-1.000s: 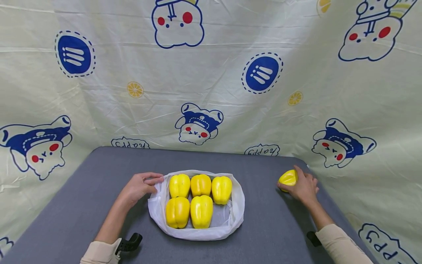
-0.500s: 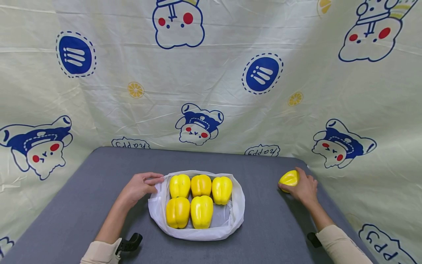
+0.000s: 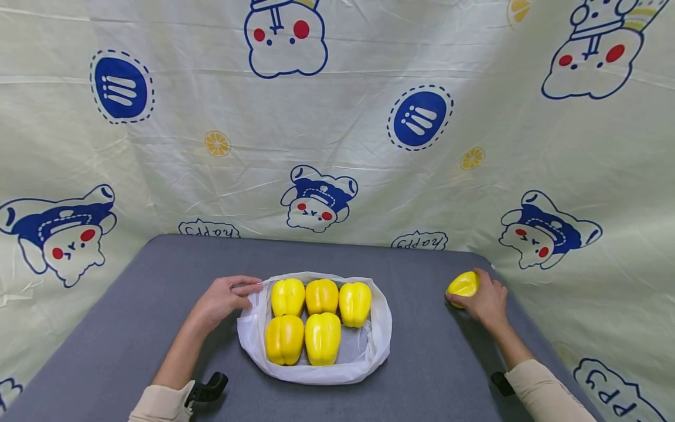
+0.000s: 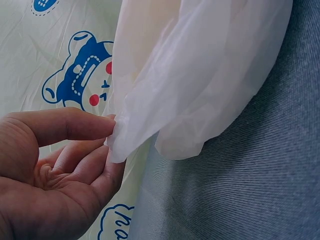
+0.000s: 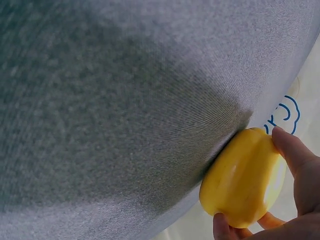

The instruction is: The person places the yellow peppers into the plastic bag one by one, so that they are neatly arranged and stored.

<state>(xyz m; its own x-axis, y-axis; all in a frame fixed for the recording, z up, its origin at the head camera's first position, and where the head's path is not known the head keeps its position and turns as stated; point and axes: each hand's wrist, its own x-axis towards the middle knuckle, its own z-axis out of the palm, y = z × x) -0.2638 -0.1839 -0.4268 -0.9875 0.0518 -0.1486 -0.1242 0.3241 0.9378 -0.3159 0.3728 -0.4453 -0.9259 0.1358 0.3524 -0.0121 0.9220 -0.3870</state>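
Observation:
A white plastic bag (image 3: 252, 340) stands with its mouth spread wide on the grey table, and several yellow bell peppers (image 3: 323, 339) sit inside in two rows. My left hand (image 3: 224, 299) pinches the bag's left edge; in the left wrist view, thumb and fingers meet at a corner of the thin white film (image 4: 200, 75). Far to the right, my right hand (image 3: 487, 299) grips another yellow bell pepper (image 3: 462, 285) near the table's right edge. The right wrist view has this pepper (image 5: 242, 177) between thumb and fingers, low against the table surface.
The grey table (image 3: 416, 328) reaches back to a pale curtain (image 3: 358, 129) printed with blue cartoon bears and orange slices. Inside the bag, bare bottom shows at the front right, beside the peppers. Black bands (image 3: 208, 388) sit at both wrists.
My right hand and the yellow bell pepper in it have shifted very slightly to the right. The left hand and the bag stay put.

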